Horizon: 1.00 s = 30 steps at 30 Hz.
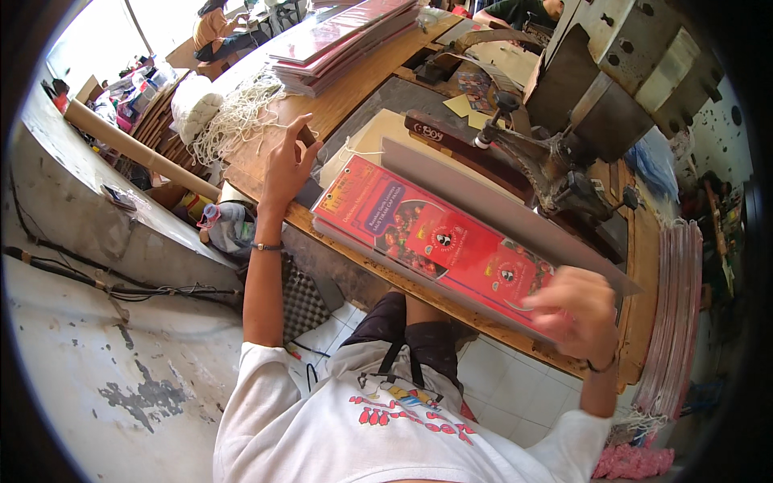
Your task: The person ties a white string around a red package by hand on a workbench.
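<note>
A stack of long red printed cards lies slantwise on the wooden table in front of me, with food pictures and a clear, glossy surface. A white cord loop shows at its far left end. Behind the stack, a grey sheet stands tilted along its length. My left hand is raised beside the stack's left end, thumb and forefinger apart, near a small dark block at the table edge. Over the stack's right end is my right hand, fingers bent and blurred by motion; whether it grips a card cannot be made out.
A metal press-like machine stands at the far right of the table. Piled red cards and tangled white cords lie at the back left. More corded cards hang off the right edge. Other people sit farther back.
</note>
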Tool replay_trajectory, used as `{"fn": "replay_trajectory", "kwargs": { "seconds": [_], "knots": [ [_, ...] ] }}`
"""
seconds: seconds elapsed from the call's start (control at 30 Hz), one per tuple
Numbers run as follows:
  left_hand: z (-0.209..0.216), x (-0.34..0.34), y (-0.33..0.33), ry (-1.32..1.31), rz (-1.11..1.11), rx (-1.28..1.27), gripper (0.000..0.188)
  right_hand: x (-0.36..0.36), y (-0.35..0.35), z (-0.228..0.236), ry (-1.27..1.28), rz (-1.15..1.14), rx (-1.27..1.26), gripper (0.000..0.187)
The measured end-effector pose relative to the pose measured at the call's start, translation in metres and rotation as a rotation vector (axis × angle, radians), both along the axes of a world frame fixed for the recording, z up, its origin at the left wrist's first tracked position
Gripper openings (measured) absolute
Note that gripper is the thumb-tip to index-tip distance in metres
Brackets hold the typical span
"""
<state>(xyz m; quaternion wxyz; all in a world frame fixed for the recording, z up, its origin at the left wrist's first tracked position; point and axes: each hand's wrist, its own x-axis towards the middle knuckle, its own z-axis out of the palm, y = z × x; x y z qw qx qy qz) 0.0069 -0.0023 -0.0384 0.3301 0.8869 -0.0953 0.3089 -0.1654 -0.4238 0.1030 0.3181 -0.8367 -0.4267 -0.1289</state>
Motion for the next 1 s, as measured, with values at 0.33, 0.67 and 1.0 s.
{"fn": "replay_trajectory", "kwargs": {
  "seconds": [0.33, 0.67, 1.0],
  "knots": [
    [-0.004, 0.009, -0.009, -0.125, 0.097, 0.002, 0.051, 0.034, 0.075, -0.093, -0.237, 0.493, -0.453, 0.041],
    [-0.003, 0.0, -0.005, -0.005, 0.124, -0.006, 0.043, 0.044, 0.067, -0.11, -0.125, 0.556, -0.118, 0.029],
    [0.0, -0.002, -0.006, 0.027, 0.063, -0.02, 0.046, 0.046, 0.065, -0.109, -0.146, 0.56, -0.15, 0.032]
  ]
}}
